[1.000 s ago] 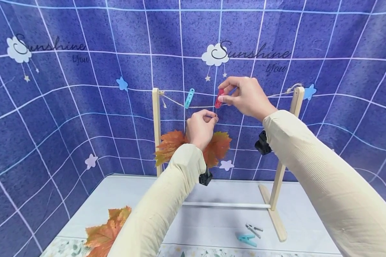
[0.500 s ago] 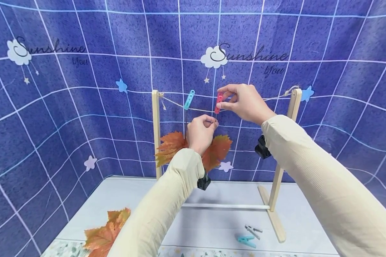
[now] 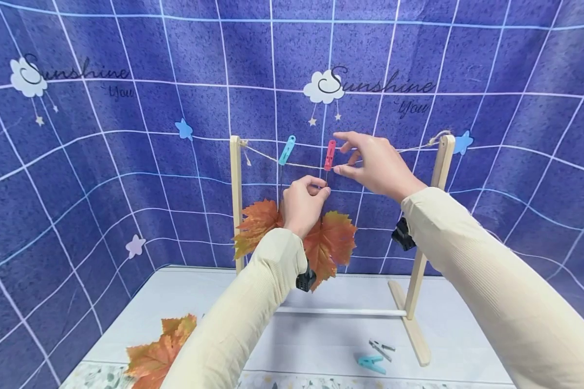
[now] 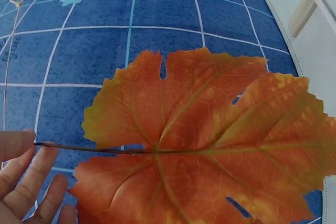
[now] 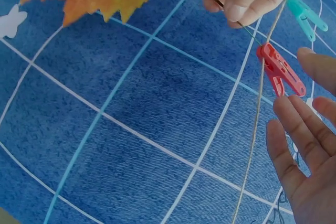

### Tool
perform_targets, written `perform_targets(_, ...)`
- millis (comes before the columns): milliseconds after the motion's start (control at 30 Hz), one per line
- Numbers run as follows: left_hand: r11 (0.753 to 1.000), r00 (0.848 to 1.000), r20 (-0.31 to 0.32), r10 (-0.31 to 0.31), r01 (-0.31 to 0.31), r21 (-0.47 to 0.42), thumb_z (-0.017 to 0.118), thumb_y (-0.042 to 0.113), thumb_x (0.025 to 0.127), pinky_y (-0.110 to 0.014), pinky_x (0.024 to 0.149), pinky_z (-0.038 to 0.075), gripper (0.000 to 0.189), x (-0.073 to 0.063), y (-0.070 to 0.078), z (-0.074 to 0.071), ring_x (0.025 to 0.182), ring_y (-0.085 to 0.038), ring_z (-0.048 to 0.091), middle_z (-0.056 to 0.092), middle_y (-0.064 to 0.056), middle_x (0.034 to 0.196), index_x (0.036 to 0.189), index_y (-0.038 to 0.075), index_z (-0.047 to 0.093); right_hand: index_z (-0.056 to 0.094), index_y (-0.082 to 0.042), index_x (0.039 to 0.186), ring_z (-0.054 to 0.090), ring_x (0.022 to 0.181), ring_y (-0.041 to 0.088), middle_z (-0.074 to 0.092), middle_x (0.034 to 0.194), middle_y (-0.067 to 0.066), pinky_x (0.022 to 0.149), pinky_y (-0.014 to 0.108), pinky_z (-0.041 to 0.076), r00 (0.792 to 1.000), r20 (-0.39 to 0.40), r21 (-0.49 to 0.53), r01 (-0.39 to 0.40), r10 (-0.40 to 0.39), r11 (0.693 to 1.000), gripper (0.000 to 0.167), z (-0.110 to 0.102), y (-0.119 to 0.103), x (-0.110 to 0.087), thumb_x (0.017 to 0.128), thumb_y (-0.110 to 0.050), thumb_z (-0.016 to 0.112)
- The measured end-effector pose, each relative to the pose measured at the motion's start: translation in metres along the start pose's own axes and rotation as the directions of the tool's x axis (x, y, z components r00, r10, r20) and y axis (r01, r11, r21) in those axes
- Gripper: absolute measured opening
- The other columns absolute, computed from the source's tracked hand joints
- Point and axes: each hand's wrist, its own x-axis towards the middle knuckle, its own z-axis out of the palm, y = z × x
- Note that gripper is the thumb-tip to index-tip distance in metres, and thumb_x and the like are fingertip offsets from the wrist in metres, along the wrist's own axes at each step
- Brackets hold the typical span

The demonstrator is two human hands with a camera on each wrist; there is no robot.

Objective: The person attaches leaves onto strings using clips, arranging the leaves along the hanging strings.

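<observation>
My left hand (image 3: pixel 303 204) pinches the thin dark stem of an orange autumn leaf (image 3: pixel 332 237); in the left wrist view the leaf spreads wide beyond the fingertips. Above that hand, a red clothespin (image 3: pixel 330 155) grips the twine (image 5: pixel 257 114), and the top of the stem runs up into its nose. My right hand (image 3: pixel 372 166) is beside the clothespin, thumb and fingers spread apart with nothing between them, as the right wrist view shows. To the left, a light blue clothespin (image 3: pixel 287 151) holds a second leaf (image 3: pixel 258 222) by its stem, partly behind my left hand.
The twine is tied between two wooden posts (image 3: pixel 416 275), joined low down by a white rod (image 3: pixel 340 312). On the white table (image 3: pixel 311 346) lie a teal clothespin (image 3: pixel 371 363), a grey clothespin (image 3: pixel 382 348) and more leaves (image 3: pixel 158 351). A blue grid-patterned cloth hangs behind.
My right hand has let go of the red clothespin and moved slightly right, its fingers spreading. The clothespin stays on the twine. My left hand still pinches the stem; more of its leaf shows.
</observation>
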Motion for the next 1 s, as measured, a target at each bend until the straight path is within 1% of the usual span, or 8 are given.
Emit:
perform_targets(100,1.000,1.000,0.000,0.006,-0.006,-0.019,0.075,0.026,0.093,-0.037,0.078,0.052,0.018,-0.001,0.000,-0.003,0.089,-0.017,0.071,0.078,0.001,0.091,0.108,0.016,0.077,0.047,-0.009,0.152,0.065,0.110,0.031,0.063,0.130,0.016,0.094,0.051,0.049,1.000,-0.026,0.007,0.002,-0.002,1.000,0.063,0.001,0.002,-0.006,0.096,-0.020,0.073)
perform_targets(200,0.999,1.000,-0.013,0.020,-0.021,-0.046,0.076,0.025,0.093,-0.037,0.077,0.051,0.018,0.000,0.000,-0.007,0.086,-0.018,0.071,0.078,-0.001,0.090,0.108,0.014,0.077,0.048,-0.009,0.151,0.063,0.110,0.032,0.062,0.131,0.017,0.094,0.052,0.049,0.999,-0.048,0.023,-0.004,0.005,1.000,0.062,0.002,0.005,-0.012,0.096,-0.019,0.073)
perform_targets(400,0.994,0.999,-0.023,0.044,-0.046,-0.100,0.075,0.021,0.093,-0.038,0.079,0.051,0.017,-0.002,-0.003,-0.016,0.085,-0.021,0.070,0.078,-0.005,0.090,0.107,0.011,0.076,0.048,-0.008,0.151,0.062,0.111,0.033,0.061,0.131,0.017,0.094,0.053,0.049,0.998,-0.056,0.046,-0.014,0.017,0.999,0.060,0.003,0.008,-0.025,0.097,-0.019,0.072)
perform_targets(500,0.991,0.998,-0.020,0.053,-0.055,-0.121,0.075,0.021,0.094,-0.039,0.080,0.052,0.018,-0.005,-0.006,-0.020,0.086,-0.022,0.070,0.077,-0.006,0.090,0.108,0.009,0.076,0.049,-0.009,0.150,0.063,0.111,0.032,0.062,0.130,0.017,0.092,0.052,0.050,0.998,-0.061,0.060,-0.011,0.014,0.998,0.059,0.005,0.009,-0.031,0.097,-0.019,0.072)
perform_targets(600,0.989,0.998,-0.013,0.061,-0.062,-0.137,0.074,0.021,0.095,-0.039,0.081,0.053,0.018,-0.010,-0.007,-0.025,0.086,-0.022,0.070,0.077,-0.006,0.091,0.109,0.009,0.076,0.050,-0.010,0.150,0.063,0.110,0.031,0.064,0.128,0.016,0.089,0.051,0.052,0.998,-0.062,0.076,-0.015,0.020,0.997,0.059,0.008,0.010,-0.037,0.096,-0.019,0.073)
perform_targets(800,0.984,0.997,0.004,0.077,-0.076,-0.163,0.074,0.019,0.094,-0.041,0.086,0.051,0.016,-0.020,-0.007,-0.032,0.088,-0.022,0.070,0.077,-0.006,0.091,0.107,0.009,0.075,0.050,-0.010,0.150,0.063,0.109,0.030,0.065,0.124,0.015,0.088,0.050,0.052,0.998,-0.067,0.105,-0.015,0.022,0.994,0.059,0.013,0.014,-0.051,0.096,-0.019,0.073)
perform_targets(900,0.982,0.997,0.025,0.066,-0.061,-0.181,0.074,0.019,0.095,-0.041,0.087,0.050,0.017,-0.025,-0.007,-0.035,0.090,-0.022,0.069,0.077,-0.006,0.091,0.108,0.009,0.075,0.051,-0.009,0.148,0.064,0.107,0.030,0.066,0.122,0.015,0.087,0.050,0.053,0.997,-0.069,0.119,-0.015,0.023,0.993,0.057,0.016,0.018,-0.057,0.096,-0.017,0.073)
perform_targets(1000,0.980,0.997,0.052,0.057,-0.046,-0.191,0.074,0.020,0.095,-0.041,0.084,0.051,0.017,-0.030,-0.007,-0.038,0.090,-0.021,0.068,0.076,-0.004,0.091,0.109,0.010,0.075,0.051,-0.009,0.148,0.064,0.107,0.030,0.065,0.123,0.016,0.087,0.050,0.054,0.997,-0.054,0.142,-0.043,0.051,0.989,0.057,0.018,0.021,-0.064,0.097,-0.018,0.072)
